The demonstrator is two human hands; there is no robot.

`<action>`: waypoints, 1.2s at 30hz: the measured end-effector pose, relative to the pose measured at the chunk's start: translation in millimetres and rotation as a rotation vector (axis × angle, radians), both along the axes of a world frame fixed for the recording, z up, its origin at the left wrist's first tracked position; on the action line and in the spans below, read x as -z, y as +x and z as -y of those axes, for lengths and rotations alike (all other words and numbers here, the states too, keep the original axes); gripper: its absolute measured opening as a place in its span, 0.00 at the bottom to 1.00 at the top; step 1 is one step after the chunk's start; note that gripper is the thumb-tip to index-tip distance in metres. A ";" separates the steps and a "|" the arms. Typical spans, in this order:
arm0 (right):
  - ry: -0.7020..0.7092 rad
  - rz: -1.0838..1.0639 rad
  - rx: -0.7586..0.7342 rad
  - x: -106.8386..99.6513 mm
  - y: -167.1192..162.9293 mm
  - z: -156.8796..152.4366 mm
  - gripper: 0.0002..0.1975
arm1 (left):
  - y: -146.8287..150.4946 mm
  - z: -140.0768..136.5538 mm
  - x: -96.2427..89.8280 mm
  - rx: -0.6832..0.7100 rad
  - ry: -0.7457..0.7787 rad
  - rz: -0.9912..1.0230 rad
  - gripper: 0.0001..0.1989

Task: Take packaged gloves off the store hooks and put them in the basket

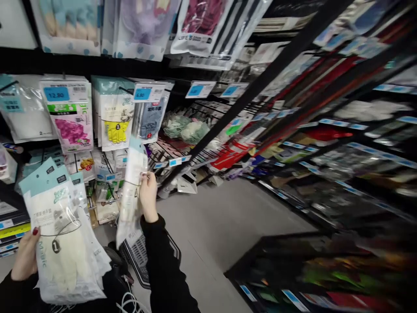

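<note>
My left hand (26,254) grips several flat packs of household gloves (61,243) by their left edge, thumb on the front. The packs are clear with a pale blue-green header, cream gloves inside, a black cord across and a round tag marked 1. In my right hand (149,195) is another glove pack (130,191), pinched by its right edge and turned nearly edge-on to me, also with a cord round it. Beyond it hang packs with yellow gloves (116,130) and blue gloves (151,119) on hooks.
Pink glove packs (73,130) hang behind a price tag at left. Below my right forearm, a grey plastic basket (140,252) stands on the grey floor (208,217), with a white cable (130,302) near it. Blurred stocked shelves (358,174) line the right side.
</note>
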State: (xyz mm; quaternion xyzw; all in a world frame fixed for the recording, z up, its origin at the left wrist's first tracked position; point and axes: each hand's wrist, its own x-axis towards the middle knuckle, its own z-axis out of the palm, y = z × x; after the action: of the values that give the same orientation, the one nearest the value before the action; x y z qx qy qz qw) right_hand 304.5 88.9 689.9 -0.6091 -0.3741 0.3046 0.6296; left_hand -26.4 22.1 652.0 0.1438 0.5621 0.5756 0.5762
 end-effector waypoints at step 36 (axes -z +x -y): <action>-0.226 0.064 -0.637 -4.3 -66.7 98.1 0.33 | 61.7 17.2 -11.4 0.399 0.263 -0.294 0.13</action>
State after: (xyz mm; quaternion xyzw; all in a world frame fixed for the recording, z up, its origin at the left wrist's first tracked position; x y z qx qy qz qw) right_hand 237.8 -9.2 694.2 -0.5367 -0.5291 0.5062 0.4192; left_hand 35.3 4.9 663.4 0.4072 0.5208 0.4916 0.5668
